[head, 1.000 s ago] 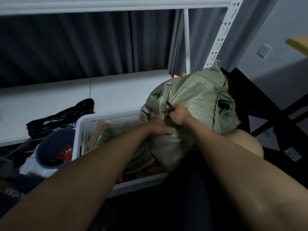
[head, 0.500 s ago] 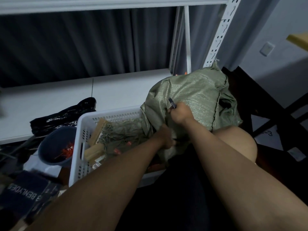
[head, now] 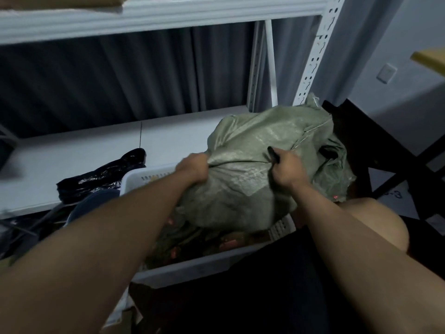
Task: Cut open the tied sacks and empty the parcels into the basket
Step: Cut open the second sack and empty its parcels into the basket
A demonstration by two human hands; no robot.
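- Far left, a crumpled black plastic bag (head: 101, 174) lies on the white lower shelf (head: 72, 160), well clear of the action. Nothing to worry about there.
- Next along, the white perforated plastic basket (head: 149, 175) sits below the hands, and reddish and brown parcels (head: 228, 242) already lie inside it. So the landing zone is ready.
- Now the left hand (head: 193, 166): fingers curled tight into a bunched fold of the big green woven sack (head: 252, 169), pinching cloth at its left shoulder. Good anchor. I'd say keep that fistful high so the fabric is taut across to the other side.
- The sack itself hangs over the basket, its belly sagging down into the near right corner, part of it spilling past the rim towards the knee. It looks to me like the tipping step, so the mouth wants to point down inside the walls, not over the edge.
- On to the right hand (head: 287, 169): closed around a small dark tool handle (head: 273, 154) and, it seems, a pinch of sack along with it. Whether a blade is exposed, I cannot tell.
- My call: keep that tool pointing away from the left wrist, lift both corners together, and shake in short bursts so parcels drop straight in.
- The risk: the overhanging right side dumping parcels onto the floor.
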